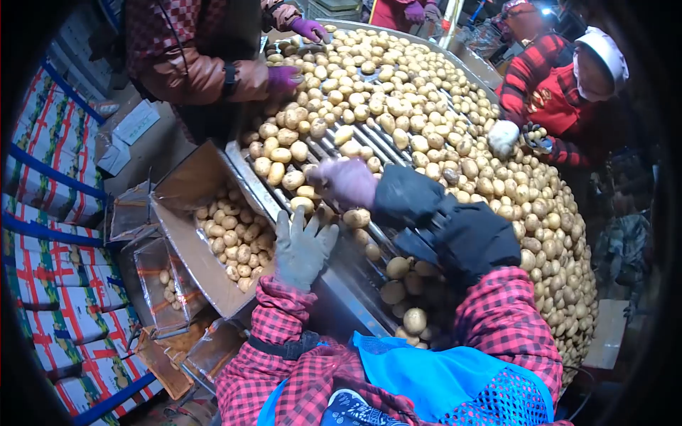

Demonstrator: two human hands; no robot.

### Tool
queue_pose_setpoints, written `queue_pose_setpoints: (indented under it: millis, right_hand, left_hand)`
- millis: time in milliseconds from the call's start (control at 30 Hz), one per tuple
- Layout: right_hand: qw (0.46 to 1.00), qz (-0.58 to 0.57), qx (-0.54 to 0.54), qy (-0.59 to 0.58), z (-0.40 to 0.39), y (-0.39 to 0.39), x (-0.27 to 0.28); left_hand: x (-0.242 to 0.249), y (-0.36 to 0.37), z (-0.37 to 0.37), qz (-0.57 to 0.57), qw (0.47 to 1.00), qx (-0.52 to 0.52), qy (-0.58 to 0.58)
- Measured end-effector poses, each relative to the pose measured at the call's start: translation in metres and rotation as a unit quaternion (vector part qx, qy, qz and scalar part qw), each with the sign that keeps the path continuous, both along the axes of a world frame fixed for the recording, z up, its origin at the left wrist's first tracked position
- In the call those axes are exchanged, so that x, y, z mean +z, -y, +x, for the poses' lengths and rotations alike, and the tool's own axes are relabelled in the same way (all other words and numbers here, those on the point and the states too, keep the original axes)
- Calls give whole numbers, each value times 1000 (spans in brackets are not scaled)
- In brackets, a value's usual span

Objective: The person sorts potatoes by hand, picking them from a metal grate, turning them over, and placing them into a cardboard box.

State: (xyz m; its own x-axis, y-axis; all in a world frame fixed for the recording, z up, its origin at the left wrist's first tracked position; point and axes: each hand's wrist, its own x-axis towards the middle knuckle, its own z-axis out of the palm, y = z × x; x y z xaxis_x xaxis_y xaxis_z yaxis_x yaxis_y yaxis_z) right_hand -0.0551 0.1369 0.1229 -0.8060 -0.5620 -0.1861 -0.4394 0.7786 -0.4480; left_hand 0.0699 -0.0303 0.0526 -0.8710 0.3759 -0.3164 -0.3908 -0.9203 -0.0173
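My left hand [302, 248], in a grey glove, lies with its fingers spread on the metal edge of the sorting table [341, 284], beside a few potatoes [302, 204]. Reaching across the slatted rollers [383, 149], my right hand [346, 182] wears a purplish glove and is blurred by motion. Potatoes surround its fingers, and whether it grips one is hidden. Dark sleeve covers wrap my right forearm. Beyond both hands, a large heap of potatoes [497, 163] covers the rollers and the table.
An open cardboard box [192, 248] holding potatoes stands left of the table. Stacked printed cartons [64, 284] line the far left. A person [192, 64] in purple gloves works at the upper left. Another person [561, 92] in red holds potatoes at the right.
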Motion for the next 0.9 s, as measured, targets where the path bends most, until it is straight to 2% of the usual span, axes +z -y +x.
queue_pose_setpoints:
  millis: [33,100,133,167,200,267,333,400,433,467,533,567,600,667,700,733,800,867,900]
  right_hand:
    - [1000,4,27,4,22,-3,12]
    - [997,32,43,51,22,-17,23]
    - [997,73,-22,11,2,-32,11]
    - [998,1,-70,1,-28,-59,-14]
    - [980,152,-130,-11,-61,-59,-5]
    - [959,169,-226,-18,-120,-79,-32]
    - [954,198,-226,14,-149,-96,-63]
    - [955,104,-274,-42,-144,-100,-73]
    - [941,67,-313,-110,-149,-100,-95]
    - [941,63,-313,-112,-159,-109,-109]
    - [952,55,-292,-79,-153,-118,-104]
    - [954,32,-284,-86,-147,-118,-101]
    - [953,-1,-299,-43,-135,-114,-84]
    - [971,-55,-234,-6,-106,-113,-72]
    - [978,-64,-191,48,-79,-107,-52]
    - [981,-74,-146,104,-47,-97,-27]
    - [989,-40,-44,136,-1,-80,-10]
    - [998,-40,0,51,13,-68,9]
    - [999,-39,-3,27,-5,-65,0]
  left_hand:
    - [-9,-6,0,2,1000,-5,2]
    - [-28,-16,-3,-186,970,72,-142]
    - [-13,-10,-7,-3,998,-5,-69]
    - [-17,-9,-8,11,996,-25,-89]
    - [-21,-9,-8,23,993,-45,-110]
    - [-6,-15,-4,-15,994,-61,-89]
    - [-1,-29,-1,-266,958,-65,-83]
    - [-8,-36,5,-290,941,-50,-165]
    - [-19,-35,7,-330,906,-41,-262]
    - [-31,-34,5,-365,858,-27,-360]
    - [-37,-27,5,-533,729,-84,-421]
    - [-39,-27,5,-456,823,-147,-305]
    - [-27,-32,0,-410,858,-163,-264]
    - [-2,-41,-9,-314,916,-183,-170]
    - [3,-40,-12,-141,970,-162,-118]
    - [5,-39,-13,36,989,-133,-61]
    - [-7,-35,-13,48,989,-122,-63]
    - [-13,-34,-12,43,992,-98,-64]
    - [-15,-34,-11,46,992,-93,-69]
